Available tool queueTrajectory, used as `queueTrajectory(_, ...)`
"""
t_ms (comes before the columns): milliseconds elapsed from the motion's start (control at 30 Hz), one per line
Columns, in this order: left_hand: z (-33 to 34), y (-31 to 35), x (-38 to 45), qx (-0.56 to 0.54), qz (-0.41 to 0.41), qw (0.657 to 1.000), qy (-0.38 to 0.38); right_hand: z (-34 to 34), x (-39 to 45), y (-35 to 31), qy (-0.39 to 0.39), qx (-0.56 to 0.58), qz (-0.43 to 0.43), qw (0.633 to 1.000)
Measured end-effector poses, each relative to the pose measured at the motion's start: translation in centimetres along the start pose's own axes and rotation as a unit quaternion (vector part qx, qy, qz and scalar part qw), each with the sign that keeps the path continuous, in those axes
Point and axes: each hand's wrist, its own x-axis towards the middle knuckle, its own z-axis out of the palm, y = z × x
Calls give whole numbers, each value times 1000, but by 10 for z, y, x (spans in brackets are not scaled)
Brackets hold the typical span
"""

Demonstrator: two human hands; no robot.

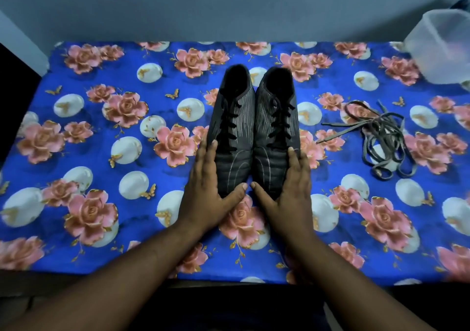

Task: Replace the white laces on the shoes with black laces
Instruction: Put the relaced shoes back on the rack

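Observation:
Two dark grey striped shoes stand side by side, toes toward me, on the flowered blue cloth. The left shoe (pixel 235 117) and the right shoe (pixel 273 119) both carry black laces (pixel 230 124) through their eyelets. My left hand (pixel 207 191) lies flat against the outer side of the left shoe's toe, fingers straight, thumb across the toe tip. My right hand (pixel 287 191) mirrors it on the right shoe. A loose tangle of pale grey-white laces (pixel 381 137) lies on the cloth to the right, apart from the shoes.
The blue flowered cloth (pixel 101 152) covers the table. A translucent plastic container (pixel 442 48) stands at the back right corner. A grey wall runs behind the table's far edge.

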Motion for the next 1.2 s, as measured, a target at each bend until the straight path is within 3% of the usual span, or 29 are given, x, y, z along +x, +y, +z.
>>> queueTrajectory(133,-10,9,1,-29,-41,998,-46,-12,1,-12,-45,37,39,997)
queueTrajectory(267,-22,27,-5,-53,-139,987,-64,-39,9,-27,-67,143,106,982)
queueTrajectory(433,-25,51,8,-98,-291,950,-55,-55,22,-42,-91,296,262,914)
queueTrajectory(567,-33,60,18,-127,-329,933,-66,-60,33,-51,-119,366,316,867)
queueTrajectory(733,-53,71,-1,-291,-327,899,-13,-73,25,-67,-123,391,308,859)
queueTrajectory(867,-75,72,-39,-358,-346,866,48,-74,1,-90,-151,410,290,851)
queueTrajectory(1000,-106,69,-97,-455,-391,788,141,-63,-31,-125,-246,402,248,846)
queueTrajectory(1100,-128,55,-145,-464,-386,760,239,-46,-52,-160,-328,390,216,833)
queueTrajectory(1200,-151,43,-193,-485,-400,711,315,-20,-76,-197,-420,346,162,823)
